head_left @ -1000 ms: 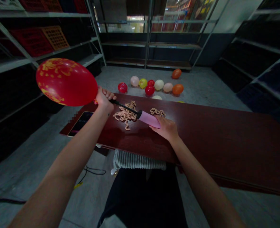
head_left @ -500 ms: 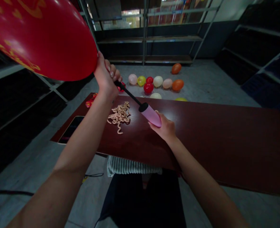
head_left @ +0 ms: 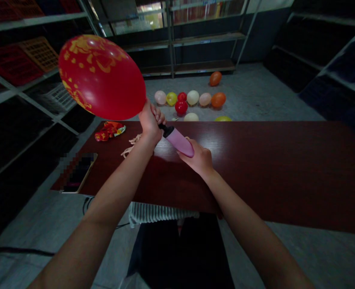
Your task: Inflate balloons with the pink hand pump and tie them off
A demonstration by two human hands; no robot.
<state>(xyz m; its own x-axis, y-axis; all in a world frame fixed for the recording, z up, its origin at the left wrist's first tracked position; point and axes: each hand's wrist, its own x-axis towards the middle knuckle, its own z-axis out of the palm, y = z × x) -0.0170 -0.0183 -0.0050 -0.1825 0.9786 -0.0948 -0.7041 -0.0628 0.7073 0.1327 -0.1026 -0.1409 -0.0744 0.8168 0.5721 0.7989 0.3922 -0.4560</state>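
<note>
A large inflated red balloon (head_left: 105,82) with yellow printing stands up at the left. My left hand (head_left: 151,118) is closed round its neck and the black end of a hand balloon pump (head_left: 179,140); the join between the two is hidden in my fingers. My right hand (head_left: 198,157) is wrapped round the lower end of the pump's pink body. Little of the black rod shows between the body and my left hand. Partly behind my left forearm, a pile of curly beige strands (head_left: 129,150) lies on the dark brown table (head_left: 270,168).
On the table's left side lie a phone (head_left: 79,172) and a crumpled red and yellow packet (head_left: 108,130). Several balloons (head_left: 193,97) rest on the floor beyond the table. Shelving (head_left: 207,40) stands behind them, and crates (head_left: 40,54) fill racks at the left.
The pump's long black rod has slid into the pink body, bringing my hands closer together. The balloon has come down and to the right with my left hand. The view has shifted somewhat.
</note>
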